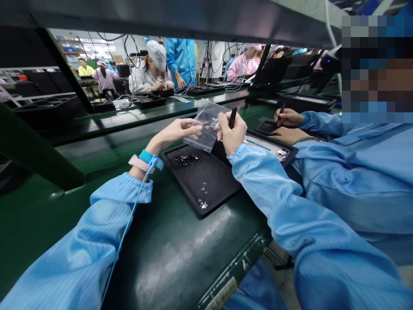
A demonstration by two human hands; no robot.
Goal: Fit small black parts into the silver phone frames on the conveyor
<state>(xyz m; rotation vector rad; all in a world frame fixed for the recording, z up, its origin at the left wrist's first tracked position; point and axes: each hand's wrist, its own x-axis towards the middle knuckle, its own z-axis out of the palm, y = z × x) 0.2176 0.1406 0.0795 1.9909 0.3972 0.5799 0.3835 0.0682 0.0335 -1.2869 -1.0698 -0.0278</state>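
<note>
The bag (206,111) looks light, limp, probably slippery, best held by its edges; left hand (178,133) pinches one side, right hand (233,132) the other, plus a black tool (232,117).

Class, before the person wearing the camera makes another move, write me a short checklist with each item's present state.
1. Clear bag held on both sides: ok, left hand and right hand are on it.
2. Bag's opening located: cannot tell, its edges blur together.
3. Wrist strap on the left wrist: ok, with a blue cord running from it.
4. Cord's far end connected: cannot tell, it leaves the picture.
5. Black tray resting on the green table: ok.
6. Small parts gathered in one group: not ok, silver pieces lie apart from the dark pile.
</note>
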